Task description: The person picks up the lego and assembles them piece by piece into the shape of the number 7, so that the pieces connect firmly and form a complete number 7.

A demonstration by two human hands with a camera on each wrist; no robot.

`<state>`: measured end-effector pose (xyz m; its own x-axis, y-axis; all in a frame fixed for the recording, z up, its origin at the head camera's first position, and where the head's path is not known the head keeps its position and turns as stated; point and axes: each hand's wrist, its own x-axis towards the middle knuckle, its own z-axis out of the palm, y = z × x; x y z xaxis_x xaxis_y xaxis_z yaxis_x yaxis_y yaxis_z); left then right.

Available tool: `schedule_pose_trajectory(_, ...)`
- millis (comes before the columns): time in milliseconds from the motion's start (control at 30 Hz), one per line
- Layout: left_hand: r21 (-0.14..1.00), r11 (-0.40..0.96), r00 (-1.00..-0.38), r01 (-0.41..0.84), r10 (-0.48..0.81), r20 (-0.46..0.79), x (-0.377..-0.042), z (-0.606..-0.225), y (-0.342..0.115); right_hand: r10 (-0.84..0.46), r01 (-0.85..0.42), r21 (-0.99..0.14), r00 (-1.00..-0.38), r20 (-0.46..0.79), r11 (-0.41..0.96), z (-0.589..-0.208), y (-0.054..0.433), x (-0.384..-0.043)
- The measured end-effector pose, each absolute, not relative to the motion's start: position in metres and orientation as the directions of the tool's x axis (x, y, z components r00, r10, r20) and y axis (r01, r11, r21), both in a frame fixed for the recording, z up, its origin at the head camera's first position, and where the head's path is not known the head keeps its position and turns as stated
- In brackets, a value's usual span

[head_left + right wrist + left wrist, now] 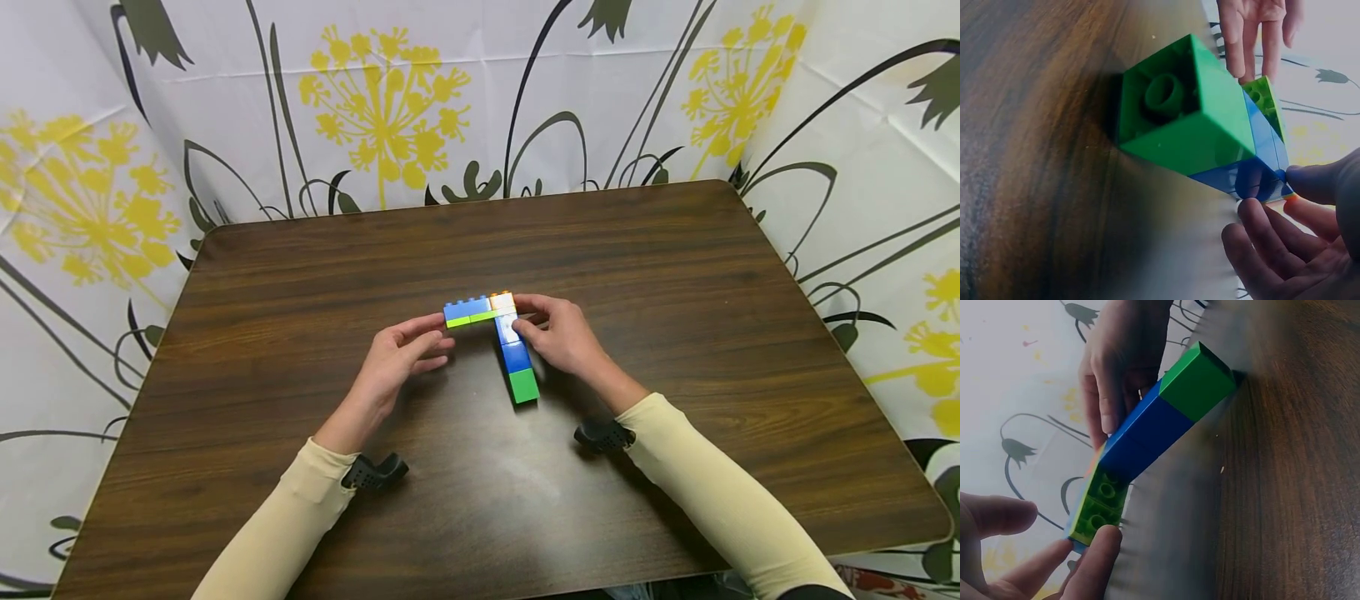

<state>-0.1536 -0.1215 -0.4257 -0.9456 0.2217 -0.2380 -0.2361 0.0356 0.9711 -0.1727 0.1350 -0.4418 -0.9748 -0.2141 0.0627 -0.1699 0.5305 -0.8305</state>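
An L-shaped build of toy building bricks is at the middle of the table, either lying on it or just above it. Its long leg has a green brick (524, 386) at the near end, with blue bricks (515, 357) behind it. An orange brick (503, 302), washed out by glare, makes the corner. The short leg runs left, a blue brick (466, 312) with lime-green bricks (1099, 506) along it. My right hand (561, 333) pinches the build near the corner between thumb and fingers. The fingertips of my left hand (397, 358) touch the short leg's free end, fingers extended, thumb apart.
A dark wood-grain table (322, 275) lies under both hands. A white curtain (247, 92) with yellow and grey plant prints hangs along the back and sides. Each wrist wears a black strapped device, the left one (375, 472) and the right one (602, 435).
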Motion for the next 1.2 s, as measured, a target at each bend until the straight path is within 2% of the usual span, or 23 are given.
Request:
schedule_pose_trajectory(567, 0.952, 0.070, -0.909, -0.297, 0.283, -0.305, -0.154, -0.436, -0.123, -0.239, -0.137, -0.798, -0.971, -0.009, 0.587, -0.458, 0.133, -0.177)
schedule_pose_trajectory(1200, 0.958, 0.040, -0.906, -0.283, 0.318, -0.280, -0.153, -0.439, -0.124, -0.246, -0.147, -0.780, -0.969, -0.010, 0.609, -0.462, 0.133, -0.178)
